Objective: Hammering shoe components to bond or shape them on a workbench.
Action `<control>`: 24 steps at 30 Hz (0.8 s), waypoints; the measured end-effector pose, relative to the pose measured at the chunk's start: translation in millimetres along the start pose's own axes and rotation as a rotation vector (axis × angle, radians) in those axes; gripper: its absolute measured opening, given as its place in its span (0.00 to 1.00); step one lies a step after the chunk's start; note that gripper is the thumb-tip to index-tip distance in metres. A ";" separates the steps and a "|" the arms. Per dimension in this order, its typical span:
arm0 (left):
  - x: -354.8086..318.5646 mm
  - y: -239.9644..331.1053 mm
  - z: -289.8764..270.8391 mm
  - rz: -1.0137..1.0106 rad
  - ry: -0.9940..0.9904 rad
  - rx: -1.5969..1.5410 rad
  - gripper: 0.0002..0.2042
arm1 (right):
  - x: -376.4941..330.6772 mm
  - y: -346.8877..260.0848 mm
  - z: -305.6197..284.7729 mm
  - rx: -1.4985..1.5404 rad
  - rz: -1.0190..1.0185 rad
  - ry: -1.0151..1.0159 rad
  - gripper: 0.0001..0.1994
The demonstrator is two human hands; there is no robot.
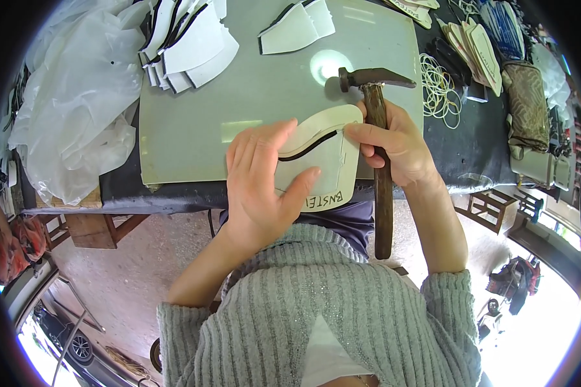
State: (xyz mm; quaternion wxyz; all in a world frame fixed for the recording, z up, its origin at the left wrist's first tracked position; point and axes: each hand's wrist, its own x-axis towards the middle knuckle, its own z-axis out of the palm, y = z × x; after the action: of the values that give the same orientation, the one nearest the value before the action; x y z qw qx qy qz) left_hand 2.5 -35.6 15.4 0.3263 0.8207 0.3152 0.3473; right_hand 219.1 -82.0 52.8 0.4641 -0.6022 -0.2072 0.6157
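Observation:
A cream pattern board (347, 184) with hand lettering is tilted over the table's near edge. A pale cut piece (319, 169) with a black curved edge strip lies on it. My left hand (259, 174) grips the board's left side, thumb across its face; some of its fingertips are hidden. In my right hand (397, 145) is a hammer (382, 213), its worn wooden handle hanging down and its dark metal head above the fingers. The thumb of that hand also presses the board's upper right corner, beside the end of the black strip.
A grey-green slab (193, 138) covers the middle table. Black-edged white pieces (200, 51) are stacked at far left, with two more (297, 29) farther back. Clear plastic sheeting (77, 97) lies left; tangled pale cord (439, 90) and cream patterns (474, 55) lie right.

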 end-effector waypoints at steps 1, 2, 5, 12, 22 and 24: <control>1.4 -0.6 0.4 -0.019 0.018 -0.034 0.28 | -0.2 0.3 0.1 0.002 -0.002 -0.001 0.11; 3.0 -0.8 0.1 -0.037 0.035 -0.068 0.27 | -0.3 0.6 0.3 0.022 -0.022 -0.007 0.11; 13.4 2.4 -8.1 -0.106 0.043 -0.134 0.27 | -2.3 -0.3 3.7 0.089 -0.080 -0.026 0.10; 55.7 18.0 -44.7 -0.018 0.048 -0.246 0.29 | 1.1 -17.0 23.4 0.329 -0.285 -0.048 0.10; 88.4 33.6 -57.1 0.446 0.239 0.213 0.22 | 0.8 -27.2 34.7 0.526 -0.466 -0.088 0.12; 93.2 35.9 -56.7 0.625 0.305 0.569 0.19 | -3.2 -28.4 40.5 0.434 -0.542 0.061 0.13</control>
State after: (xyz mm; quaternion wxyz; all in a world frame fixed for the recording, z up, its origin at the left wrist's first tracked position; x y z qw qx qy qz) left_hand 21.1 30.6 107.3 -0.0830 0.8730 0.1797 0.4457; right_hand 189.9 -58.6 85.3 0.7338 -0.4310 -0.2097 0.4815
